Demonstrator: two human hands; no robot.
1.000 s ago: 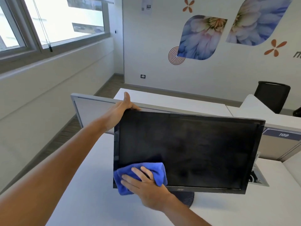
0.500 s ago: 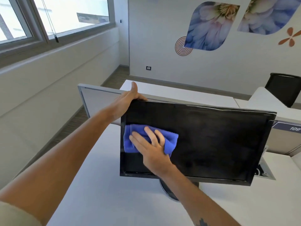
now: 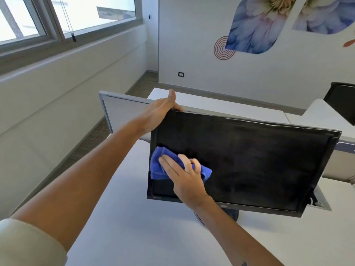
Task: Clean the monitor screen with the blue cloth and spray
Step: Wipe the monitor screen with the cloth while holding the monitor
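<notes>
the right hand [image 3: 187, 177] presses a crumpled blue cloth [image 3: 158, 167] flat-fingered against the lower left of the black flat monitor screen [image 3: 249, 162]; the left hand [image 3: 159, 112] grips its top left corner.

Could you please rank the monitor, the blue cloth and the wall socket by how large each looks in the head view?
1. Monitor, by far the largest.
2. Blue cloth, partly hidden under the right hand.
3. Wall socket, tiny, though it sits far off on the back wall, so its smallness is partly distance.

Left hand [image 3: 160, 110] gripping, right hand [image 3: 184, 175] flat.
</notes>
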